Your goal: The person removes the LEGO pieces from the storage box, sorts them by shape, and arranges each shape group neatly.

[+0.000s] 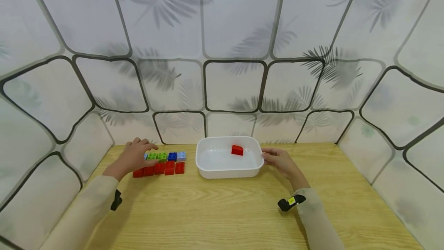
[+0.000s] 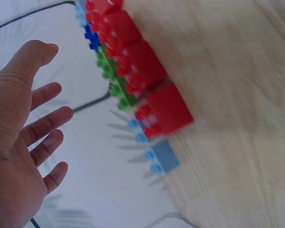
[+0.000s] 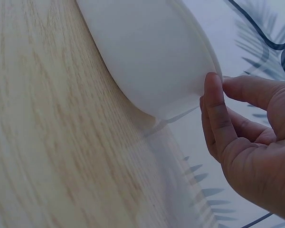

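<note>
My left hand hovers over the left end of two rows of toy building bricks, fingers spread and thumb apart. In the left wrist view, nothing lies in that hand. The front row is red bricks; behind it stand green bricks, a dark blue brick and light blue bricks. At the right end of a white plastic tub, my right hand pinches the rim between thumb and fingers, as the right wrist view shows. One red brick lies inside the tub, toward the back right.
A light wooden table carries the bricks and the tub. Patterned fabric walls with leaf prints rise behind the table and on both sides. The tub stands close to the back wall, right of the brick rows.
</note>
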{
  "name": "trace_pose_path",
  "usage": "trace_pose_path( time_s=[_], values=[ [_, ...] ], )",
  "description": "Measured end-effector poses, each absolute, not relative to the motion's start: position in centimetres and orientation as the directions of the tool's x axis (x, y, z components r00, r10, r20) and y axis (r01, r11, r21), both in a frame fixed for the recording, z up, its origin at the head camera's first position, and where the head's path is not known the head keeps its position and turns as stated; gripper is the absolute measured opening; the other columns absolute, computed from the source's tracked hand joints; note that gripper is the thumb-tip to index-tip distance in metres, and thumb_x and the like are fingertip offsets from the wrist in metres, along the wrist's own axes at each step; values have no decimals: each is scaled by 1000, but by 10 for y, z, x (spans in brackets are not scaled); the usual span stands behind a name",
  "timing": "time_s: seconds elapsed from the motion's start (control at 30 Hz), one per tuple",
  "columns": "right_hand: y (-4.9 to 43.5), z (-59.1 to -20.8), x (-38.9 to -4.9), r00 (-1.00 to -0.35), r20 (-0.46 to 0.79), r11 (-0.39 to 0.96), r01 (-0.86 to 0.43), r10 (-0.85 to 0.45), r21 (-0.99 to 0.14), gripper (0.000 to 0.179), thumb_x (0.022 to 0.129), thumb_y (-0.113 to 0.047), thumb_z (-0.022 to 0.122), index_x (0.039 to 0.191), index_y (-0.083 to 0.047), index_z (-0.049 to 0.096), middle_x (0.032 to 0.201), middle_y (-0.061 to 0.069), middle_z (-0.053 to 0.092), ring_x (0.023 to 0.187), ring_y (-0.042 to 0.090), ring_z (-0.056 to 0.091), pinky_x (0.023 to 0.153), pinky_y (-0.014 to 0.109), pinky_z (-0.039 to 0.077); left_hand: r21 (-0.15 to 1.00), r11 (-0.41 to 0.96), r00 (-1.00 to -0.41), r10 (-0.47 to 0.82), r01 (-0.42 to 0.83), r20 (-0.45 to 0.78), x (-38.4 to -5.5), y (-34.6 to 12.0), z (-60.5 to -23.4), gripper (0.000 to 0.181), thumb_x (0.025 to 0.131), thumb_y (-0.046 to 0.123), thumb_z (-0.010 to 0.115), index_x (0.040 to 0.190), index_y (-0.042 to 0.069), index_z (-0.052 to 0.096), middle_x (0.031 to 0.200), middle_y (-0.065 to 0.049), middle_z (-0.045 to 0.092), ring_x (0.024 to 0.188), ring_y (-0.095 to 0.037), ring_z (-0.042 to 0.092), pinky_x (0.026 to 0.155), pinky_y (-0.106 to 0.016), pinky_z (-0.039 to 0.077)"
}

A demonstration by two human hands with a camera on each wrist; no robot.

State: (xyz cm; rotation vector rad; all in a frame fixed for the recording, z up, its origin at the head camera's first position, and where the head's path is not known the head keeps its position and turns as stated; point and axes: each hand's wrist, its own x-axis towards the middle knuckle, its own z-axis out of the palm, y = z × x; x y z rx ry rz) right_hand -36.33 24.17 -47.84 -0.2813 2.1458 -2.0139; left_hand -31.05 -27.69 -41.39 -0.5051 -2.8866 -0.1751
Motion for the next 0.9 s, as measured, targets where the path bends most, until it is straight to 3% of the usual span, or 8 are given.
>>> trace_pose_path(
  time_s=[0.2, 0.47, 0.73, 0.9],
  values=[
    [242, -478, -363, -967, -12, 72, -7, -256, -997, 48, 101, -5, 60, 138, 21, 47, 117, 13, 70, 89, 8, 70, 80, 23, 58, 134, 900, -892, 372, 414, 257, -319, -248, -404, 39, 86, 33, 82, 117, 11, 73, 108, -13, 67, 97, -32, 52, 81, -53, 39],
    [242, -477, -362, -963, -2, 55, -13, -268, -998, 50, 101, -6, 61, 139, 22, 45, 118, 14, 70, 90, 8, 69, 80, 22, 58, 189, 854, -857, 421, 485, 298, -337, -197, -393, 45, 86, 35, 82, 123, 11, 70, 111, -12, 67, 104, -33, 53, 89, -57, 40],
    [247, -480, -361, -945, 70, -20, -68, -318, -998, 50, 96, -15, 70, 131, 18, 56, 108, 4, 73, 90, 11, 72, 78, 22, 58, 215, 825, -839, 450, 522, 306, -349, -139, -393, 51, 86, 40, 80, 124, 8, 69, 112, -12, 71, 106, -32, 56, 91, -55, 42],
    [244, -479, -362, -961, 13, 31, -22, -276, -999, 50, 99, -10, 65, 138, 19, 50, 115, 9, 72, 90, 10, 71, 80, 23, 58, 224, 827, -841, 439, 516, 318, -355, -107, -402, 53, 85, 44, 80, 125, 10, 68, 109, -10, 71, 102, -29, 56, 90, -53, 43]
  ],
)
